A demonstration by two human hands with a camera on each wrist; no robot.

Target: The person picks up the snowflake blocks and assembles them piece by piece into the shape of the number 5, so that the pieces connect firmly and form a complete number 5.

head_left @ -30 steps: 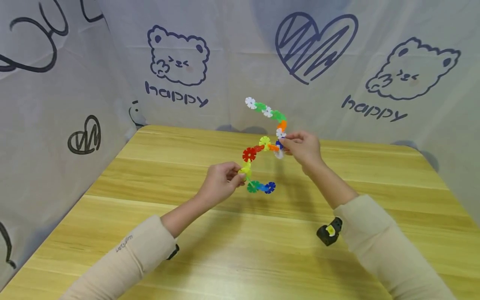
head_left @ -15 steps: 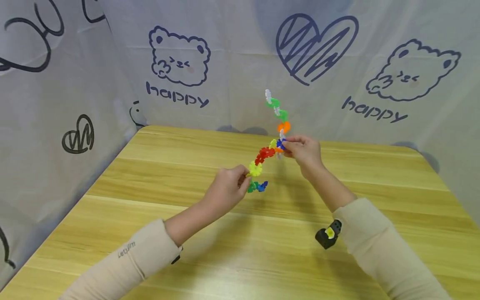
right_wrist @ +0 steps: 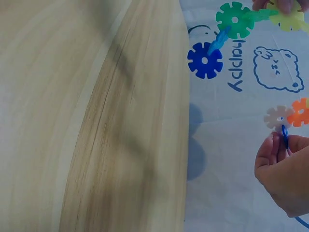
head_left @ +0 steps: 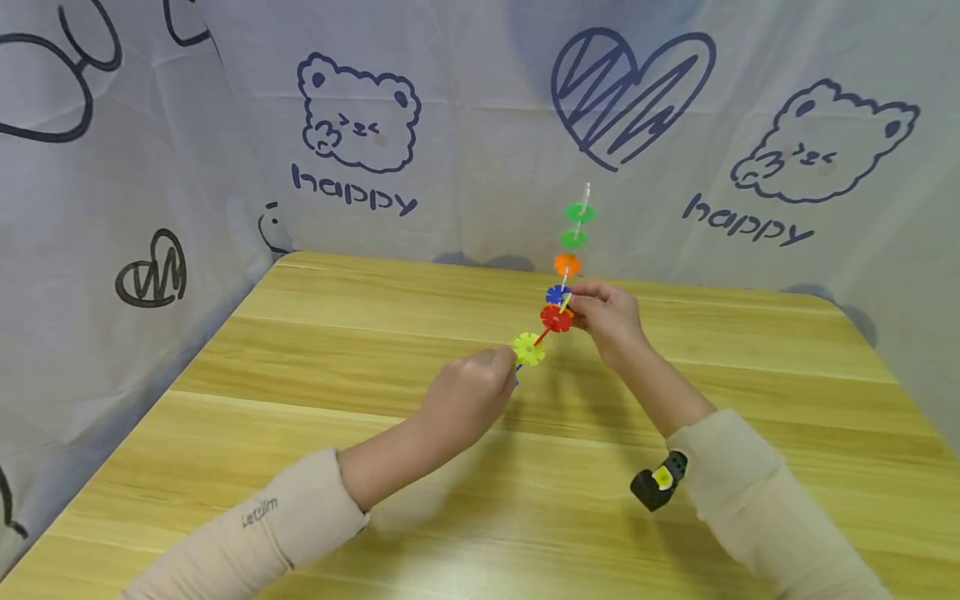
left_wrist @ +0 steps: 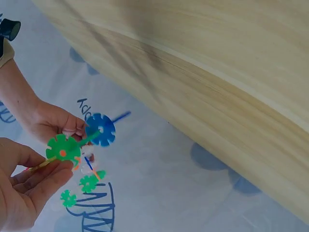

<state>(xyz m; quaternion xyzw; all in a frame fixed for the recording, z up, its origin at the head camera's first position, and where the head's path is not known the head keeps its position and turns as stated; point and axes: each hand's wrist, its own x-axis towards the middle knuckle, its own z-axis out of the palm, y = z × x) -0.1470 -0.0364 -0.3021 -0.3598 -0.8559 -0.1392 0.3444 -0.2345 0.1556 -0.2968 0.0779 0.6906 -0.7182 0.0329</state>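
A chain of slotted, flower-shaped plastic discs is held in the air above the table by both hands. My left hand (head_left: 471, 393) pinches its lower part at a yellow disc (right_wrist: 289, 20); beyond the fingers come a green disc (left_wrist: 63, 149) and blue discs (left_wrist: 100, 129), mostly hidden in the head view. My right hand (head_left: 611, 321) pinches a blue disc (right_wrist: 285, 137) next to a white disc (right_wrist: 277, 117). Between the hands run a red disc (head_left: 556, 317) and another yellow disc (head_left: 529, 349). Above the right hand rise an orange disc (head_left: 567, 264) and green discs (head_left: 580, 212), with white ones edge-on.
The wooden table (head_left: 480, 517) spreads below both hands. A pale cloth (head_left: 480, 125) with drawn bears and hearts hangs behind and to the left. A black wrist camera (head_left: 657, 483) sits by the right sleeve.
My left hand has moved right and slightly down, its wrist turning. The chain has turned with it, its top end swinging right and standing more upright. The right hand stays nearly in place, still pinching.
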